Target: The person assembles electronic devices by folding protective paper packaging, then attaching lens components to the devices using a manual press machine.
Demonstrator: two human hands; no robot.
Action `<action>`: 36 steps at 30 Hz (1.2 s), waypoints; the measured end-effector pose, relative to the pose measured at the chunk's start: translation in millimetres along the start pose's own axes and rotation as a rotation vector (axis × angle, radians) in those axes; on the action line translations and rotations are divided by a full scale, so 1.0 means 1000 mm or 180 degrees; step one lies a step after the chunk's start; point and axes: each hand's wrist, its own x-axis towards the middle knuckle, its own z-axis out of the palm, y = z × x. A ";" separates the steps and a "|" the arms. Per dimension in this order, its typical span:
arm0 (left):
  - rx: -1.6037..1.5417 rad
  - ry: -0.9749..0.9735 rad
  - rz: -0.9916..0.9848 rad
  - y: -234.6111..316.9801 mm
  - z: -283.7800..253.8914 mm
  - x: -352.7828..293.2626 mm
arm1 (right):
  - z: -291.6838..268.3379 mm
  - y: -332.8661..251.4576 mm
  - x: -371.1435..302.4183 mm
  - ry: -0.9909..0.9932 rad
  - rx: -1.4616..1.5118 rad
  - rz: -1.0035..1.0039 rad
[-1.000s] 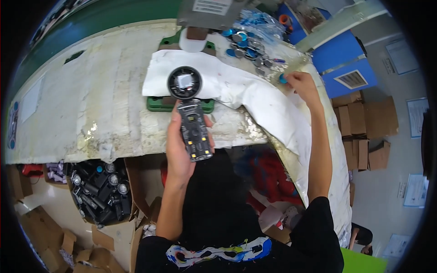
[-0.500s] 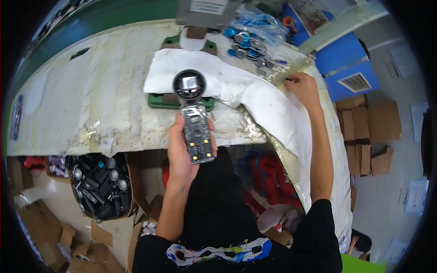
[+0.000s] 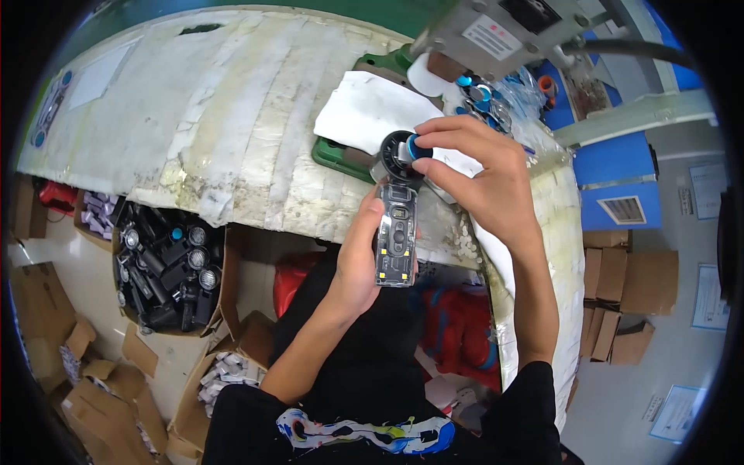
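Upright in my left hand is a flashlight with a clear-covered dark body, small yellow squares near its lower end and a round black head pointing away from me. The left fingers are wrapped round its body. Between the thumb and fingertips of my right hand is a small round dark disc with a blue rim, right at the open face of the flashlight's head. Whether the disc is seated in the head I cannot tell. A white cloth lies just behind, over the green base of a bench machine.
The grey machine body rises at the far right of the worn table. Several loose blue and silver discs lie beside it. Below left stands a carton of black flashlights. Cardboard boxes are stacked at the right.
My right hand has come from the table's right side to the flashlight's head, bringing the blue-rimmed disc. The view has shifted, and the flashlight now appears farther right.
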 end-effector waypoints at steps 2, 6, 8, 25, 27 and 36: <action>0.0055 -0.0062 0.0016 0.001 0.000 0.001 | 0.002 -0.003 0.002 -0.0096 -0.0038 0.0019; 0.0023 -0.0074 0.0078 0.002 0.000 0.001 | 0.008 -0.007 0.004 -0.0209 -0.0126 0.0076; 0.0037 -0.0082 0.0119 0.004 0.002 0.000 | 0.009 -0.008 0.004 -0.0249 -0.0135 0.0131; 0.0175 -0.0264 0.0056 0.011 -0.004 -0.001 | 0.031 -0.013 -0.026 0.0118 -0.1099 -0.0264; 0.0274 -0.0134 0.0110 0.008 0.000 0.001 | 0.035 -0.011 -0.031 0.0231 -0.1192 -0.0222; 0.0850 -0.0228 0.0457 0.000 -0.010 0.002 | 0.045 -0.008 -0.048 0.0650 -0.0913 0.0101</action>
